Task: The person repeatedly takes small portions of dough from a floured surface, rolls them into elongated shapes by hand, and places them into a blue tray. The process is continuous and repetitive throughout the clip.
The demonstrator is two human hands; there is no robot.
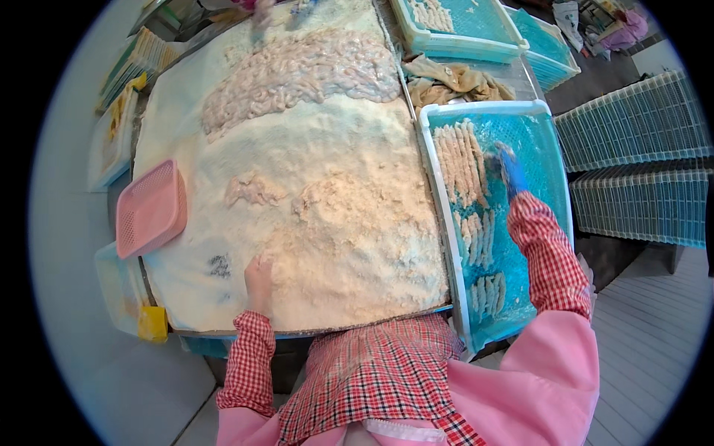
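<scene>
Reaching into a white-rimmed blue tray (487, 109) at the right of the frame, in the head view, with the blue-gloved right hand (512, 172) just beside an upper row of coated strips (460, 160); resting the bare left hand (259, 279) on the pale, powder-covered table (175, 275) at lower centre. Too small in the frame to tell gripping from letting go in the right hand, or curled from flat in the left.

For tidy laying, best to lower each strip rather than drop it, to set it straight and parallel to its neighbours, and to touch it lightly enough to spare the coating. Wise, too, to carry the checked sleeve (547, 253) high over the tray, clear of the middle row (477, 238) and lower row (489, 296).

Counted in the tray: three rows, with at least five strips in the upper, three in the middle and three in the lower. Counted on the table: one large heap of uncoated strips (312, 70) at upper centre, one small clump (253, 190) left of centre and one pink basket (152, 208) at far left. Counted at upper right: one crumpled cloth (465, 83) and, above it, one more strip-bearing tray (468, 46).
</scene>
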